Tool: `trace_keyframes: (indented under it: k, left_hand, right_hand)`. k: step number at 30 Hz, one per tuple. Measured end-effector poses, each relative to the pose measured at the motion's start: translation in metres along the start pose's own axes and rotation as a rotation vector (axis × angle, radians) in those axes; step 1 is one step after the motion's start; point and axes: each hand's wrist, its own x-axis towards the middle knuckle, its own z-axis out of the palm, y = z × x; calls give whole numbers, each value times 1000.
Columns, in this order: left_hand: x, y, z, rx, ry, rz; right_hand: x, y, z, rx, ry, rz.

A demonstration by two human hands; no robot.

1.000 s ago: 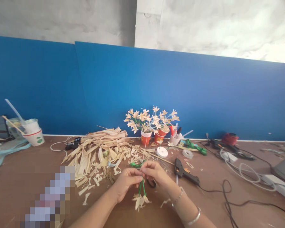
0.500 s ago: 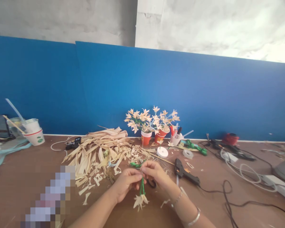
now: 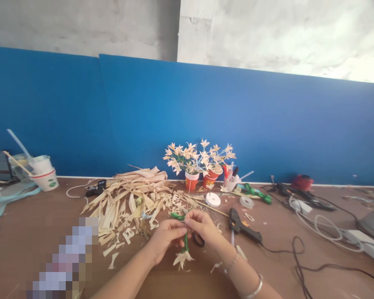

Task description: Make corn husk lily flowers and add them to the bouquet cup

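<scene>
An artificial flower (image 3: 183,259) with cream petals hangs head-down below my hands, its stem wrapped in green. The fingers of my left hand (image 3: 168,238) are pinched around the stem. My right hand (image 3: 202,226) pinches at the same spot, fingertips touching the left ones, on the stem's upper end. From there a thin wire (image 3: 188,199) rises toward the cups. A dark looped handle (image 3: 199,239), likely of scissors, lies partly hidden behind my right hand. Just beyond my fingers is a small green piece (image 3: 177,216).
Dried husk strips (image 3: 134,191) are heaped at left centre. Finished flowers (image 3: 190,155) stand in red paper cups (image 3: 191,182) behind. A glue gun (image 3: 243,228) and its cord lie right, near a white tape roll (image 3: 212,200). A white cup (image 3: 46,180) is far left.
The flower has shifted slightly left and up, and less green stem shows below my fingers. The wire's upper part leans a little more to the right. Both hands keep their pinch.
</scene>
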Motion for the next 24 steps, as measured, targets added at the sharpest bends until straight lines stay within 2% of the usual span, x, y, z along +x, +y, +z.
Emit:
trace_keyframes:
  k: [4,8,11,13,14,18,21,24]
  left_hand:
    - [2,0,3,142,104,54]
    - [2,3,2,168,124,76]
    - [3,7,-5,101,142,106]
    - [4,8,-11,36,152,118]
    - [5,8,-14,4,156,121]
    - [8,6,-22,-95,132,136]
    - [8,5,-22,-127,114,131]
    - [8,5,-19,-142,115,129]
  right_hand:
    - [-1,1,2,-84,29,-56]
    - [4,7,-6,-196,46,-102]
    - [11,14,-23,-363,236,-234]
    - [14,19,-34,-539,368,-275]
    - [15,21,-38,-647,395,-281]
    - [15,30,-40,-1016,329,-359]
    - [16,34,-33,-1189,292,-442]
    - [20,36,-30,-1310,310,-434]
